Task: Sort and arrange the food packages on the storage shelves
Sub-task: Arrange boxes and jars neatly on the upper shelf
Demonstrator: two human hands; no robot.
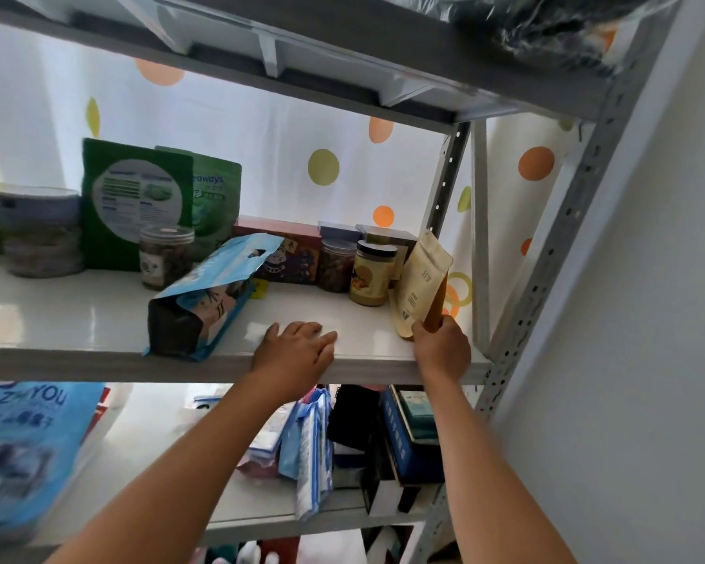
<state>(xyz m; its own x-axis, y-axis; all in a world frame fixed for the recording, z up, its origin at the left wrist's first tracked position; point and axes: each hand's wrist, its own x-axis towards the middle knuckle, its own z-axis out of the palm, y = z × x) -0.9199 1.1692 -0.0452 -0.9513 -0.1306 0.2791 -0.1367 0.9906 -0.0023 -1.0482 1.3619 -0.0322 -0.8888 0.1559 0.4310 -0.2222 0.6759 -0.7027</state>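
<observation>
My right hand [442,350] grips the bottom of a tan stand-up pouch [420,284] at the right end of the white shelf [78,319]; the pouch stands tilted against a brown packet behind it. With its fingers straight, my left hand [296,352] rests flat on the shelf's front edge. A blue bag [210,297] lies on its side to the left of that hand. Two green pouches [135,201] stand at the back left. Jars, one with a yellow label [372,278], and a dark printed box [290,254] line the back.
Stacked round tubs [41,232] sit at the far left. The grey metal upright [554,254] and a wall close the right side. The lower shelf holds a big blue bag [25,449], upright packets and boxes [412,437]. Another shelf hangs close overhead.
</observation>
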